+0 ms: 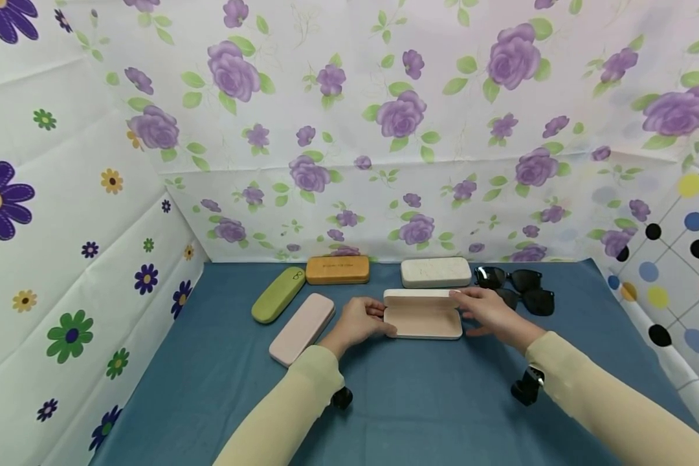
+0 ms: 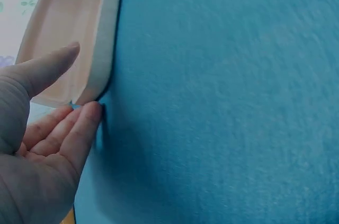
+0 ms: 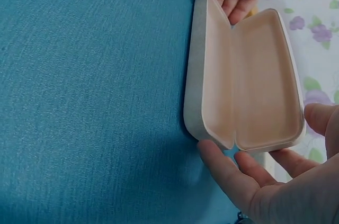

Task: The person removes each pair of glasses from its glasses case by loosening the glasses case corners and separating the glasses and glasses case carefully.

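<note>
A glasses case (image 1: pixel 422 323) with a pale shell and peach lining stands open, its lid (image 3: pixel 267 75) raised on the far side. At its left end is my left hand (image 1: pixel 358 323). Straight left fingers (image 2: pixel 79 134) touch that end near the hinge, while the thumb overlaps the lining in the left wrist view. My right hand (image 1: pixel 495 314) holds the opposite end. Its thumb (image 3: pixel 318 118) lies at the lid's outer edge, with the fingers (image 3: pixel 228 173) spread along the end from base to lid. The case's inside holds nothing.
Behind are an orange case (image 1: pixel 338 270) and a white patterned case (image 1: pixel 435 272). A green case (image 1: pixel 278 295) and a pink case (image 1: pixel 301 329) lie at left. Two pairs of sunglasses (image 1: pixel 538 302) sit beyond my right hand. Flowered cloth (image 1: pixel 349 142) backs the blue table (image 1: pixel 419 408).
</note>
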